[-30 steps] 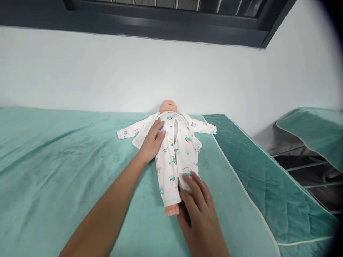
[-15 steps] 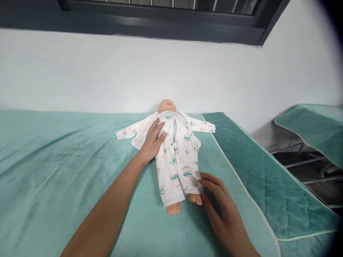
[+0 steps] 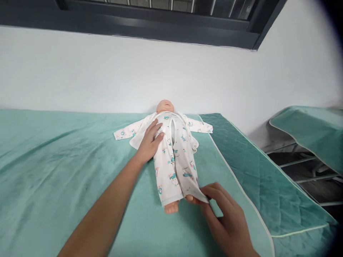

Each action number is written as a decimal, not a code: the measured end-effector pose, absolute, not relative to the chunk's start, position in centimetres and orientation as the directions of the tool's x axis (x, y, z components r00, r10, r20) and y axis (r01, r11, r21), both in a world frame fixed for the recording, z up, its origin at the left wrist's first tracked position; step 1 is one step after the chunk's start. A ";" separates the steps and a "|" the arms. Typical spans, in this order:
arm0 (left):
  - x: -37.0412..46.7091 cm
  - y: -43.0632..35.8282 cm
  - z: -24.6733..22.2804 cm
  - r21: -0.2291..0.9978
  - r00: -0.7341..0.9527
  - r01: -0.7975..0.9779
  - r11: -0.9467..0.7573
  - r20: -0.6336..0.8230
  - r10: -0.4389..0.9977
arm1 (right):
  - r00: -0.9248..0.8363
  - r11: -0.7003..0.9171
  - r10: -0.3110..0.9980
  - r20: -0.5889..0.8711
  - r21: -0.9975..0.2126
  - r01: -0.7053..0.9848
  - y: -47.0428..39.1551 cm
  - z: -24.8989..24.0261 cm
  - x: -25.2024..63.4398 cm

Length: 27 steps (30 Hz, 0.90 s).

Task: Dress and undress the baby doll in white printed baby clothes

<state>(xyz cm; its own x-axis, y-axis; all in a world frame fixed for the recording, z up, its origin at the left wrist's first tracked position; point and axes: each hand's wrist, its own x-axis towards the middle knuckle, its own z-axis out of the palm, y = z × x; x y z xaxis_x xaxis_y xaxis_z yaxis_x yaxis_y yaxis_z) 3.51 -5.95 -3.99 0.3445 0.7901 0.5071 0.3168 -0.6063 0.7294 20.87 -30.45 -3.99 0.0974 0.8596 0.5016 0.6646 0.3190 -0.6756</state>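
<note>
A baby doll [image 3: 165, 106] lies on its back on a green sheet, its head near the wall. White printed trousers [image 3: 166, 171] cover its legs, and a white printed top [image 3: 128, 130] lies spread under it with the sleeves out to both sides. My left hand [image 3: 150, 142] rests on the left side of the trousers near the waist, its fingers apart. My right hand [image 3: 223, 210] pinches the hem of the right trouser leg and draws it outward. One doll foot [image 3: 171, 207] sticks out of the left leg; the other is partly hidden by the cloth.
The green sheet [image 3: 80, 164] spreads over the bed, with a darker quilted cover [image 3: 257, 178] on the right. Behind stands a white wall [image 3: 107, 71] below a dark window frame [image 3: 160, 23]. At far right, green cloth [image 3: 308, 132] hangs over metal bars [image 3: 316, 178].
My right hand has closed on the right trouser hem and pulled it outward and down, stretching the leg. My left hand stays on the trousers. The view has shifted slightly.
</note>
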 end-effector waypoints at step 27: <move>3.2 -5.4 -4.2 0.669 0.239 0.242 -0.703 0.661 0.711 | -0.054 0.381 0.766 0.641 -0.384 0.841 -28.9 -4.3 16.3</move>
<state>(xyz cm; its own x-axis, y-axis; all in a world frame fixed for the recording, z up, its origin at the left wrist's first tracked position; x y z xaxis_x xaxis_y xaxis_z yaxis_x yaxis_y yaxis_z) 3.16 -5.41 -4.24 0.2387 0.7112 0.6613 0.2423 -0.7030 0.6686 16.28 -28.87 -4.28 -0.0540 0.7660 0.6406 0.8412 0.3805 -0.3841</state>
